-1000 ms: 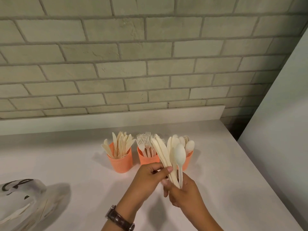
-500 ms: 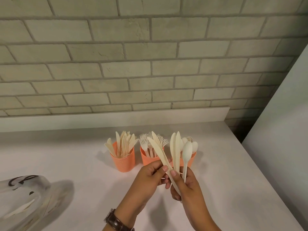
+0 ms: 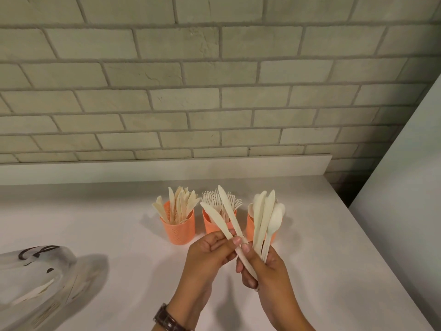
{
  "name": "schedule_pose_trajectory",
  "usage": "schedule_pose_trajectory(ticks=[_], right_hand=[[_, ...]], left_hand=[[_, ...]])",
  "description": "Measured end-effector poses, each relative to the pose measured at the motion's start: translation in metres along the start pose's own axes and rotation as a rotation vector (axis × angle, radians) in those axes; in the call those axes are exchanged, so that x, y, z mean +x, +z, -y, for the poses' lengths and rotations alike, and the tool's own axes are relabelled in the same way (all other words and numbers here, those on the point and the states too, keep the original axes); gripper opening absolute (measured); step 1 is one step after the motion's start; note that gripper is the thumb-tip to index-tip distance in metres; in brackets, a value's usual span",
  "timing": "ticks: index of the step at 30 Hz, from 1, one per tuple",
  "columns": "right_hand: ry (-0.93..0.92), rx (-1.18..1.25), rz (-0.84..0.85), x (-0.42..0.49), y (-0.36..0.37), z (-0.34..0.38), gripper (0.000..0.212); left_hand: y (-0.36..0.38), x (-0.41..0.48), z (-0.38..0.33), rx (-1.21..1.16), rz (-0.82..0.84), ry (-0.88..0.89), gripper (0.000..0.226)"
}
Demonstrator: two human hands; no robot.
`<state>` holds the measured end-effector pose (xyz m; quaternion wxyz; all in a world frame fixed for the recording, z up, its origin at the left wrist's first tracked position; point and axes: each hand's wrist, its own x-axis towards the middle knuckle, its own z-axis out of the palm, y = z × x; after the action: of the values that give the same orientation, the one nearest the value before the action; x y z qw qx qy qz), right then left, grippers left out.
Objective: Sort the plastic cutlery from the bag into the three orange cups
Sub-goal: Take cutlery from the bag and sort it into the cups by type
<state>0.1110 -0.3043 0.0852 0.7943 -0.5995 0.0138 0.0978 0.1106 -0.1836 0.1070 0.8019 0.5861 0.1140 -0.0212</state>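
The person's left hand [image 3: 210, 254] pinches two knives [image 3: 223, 216] low on their handles. They're fanned away from the bunch [image 3: 263, 218] of knives plus a spoon, which the right hand [image 3: 267, 271] grips by the handle ends. One pinched knife's handle seems to run down into the right palm too. This stuff looks feather-light, stiff but a bit bendy, and slick, so holding low and dropping pieces in handle-first seems the way. The knife cup [image 3: 178, 232] sits at 11 o'clock from the hands, the fork cup [image 3: 209, 224] at 12, the spoon cup [image 3: 249, 229] at 1, all close together and probably tippy. The bag [image 3: 35, 275] lies at 9 o'clock. The counter [image 3: 317, 235] edge runs along 3 o'clock, so the roomier side looks like 9.
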Motion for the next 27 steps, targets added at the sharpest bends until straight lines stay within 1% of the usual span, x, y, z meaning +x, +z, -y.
schedule_pose_trajectory(ticks=[3,5,9,12,18,20,24,27], right_hand=[[0.005,-0.006,-0.01,-0.0012,0.001,0.0004,0.032],[0.01,-0.007,-0.034,-0.002,0.0016,0.0006,0.032],[0.015,0.021,-0.092,-0.002,0.0012,0.0025,0.028],[0.012,0.027,-0.119,-0.0016,-0.001,0.003,0.03],[0.013,0.014,-0.072,-0.005,0.0014,0.0013,0.021],[0.03,-0.01,-0.049,-0.0059,0.0012,0.0016,0.025],[0.102,-0.083,0.033,-0.0072,0.0038,0.0022,0.046],[0.17,-0.091,0.072,-0.0061,0.0033,0.002,0.056]], left_hand=[[0.001,-0.0032,-0.0032,-0.04,0.052,0.0,0.015],[0.0014,-0.0037,-0.003,-0.038,0.056,-0.001,0.014],[0.0015,-0.0055,-0.0017,-0.034,0.063,0.001,0.023],[0.001,-0.0068,-0.0014,-0.04,0.031,-0.001,0.022],[0.0015,-0.0087,-0.0008,0.006,-0.023,0.007,0.013],[-0.0001,-0.0074,-0.0004,0.072,-0.016,0.005,0.01],[-0.0023,-0.0043,-0.0015,0.108,0.042,-0.035,0.013],[-0.0073,-0.0012,-0.0035,0.183,0.081,-0.088,0.014]])
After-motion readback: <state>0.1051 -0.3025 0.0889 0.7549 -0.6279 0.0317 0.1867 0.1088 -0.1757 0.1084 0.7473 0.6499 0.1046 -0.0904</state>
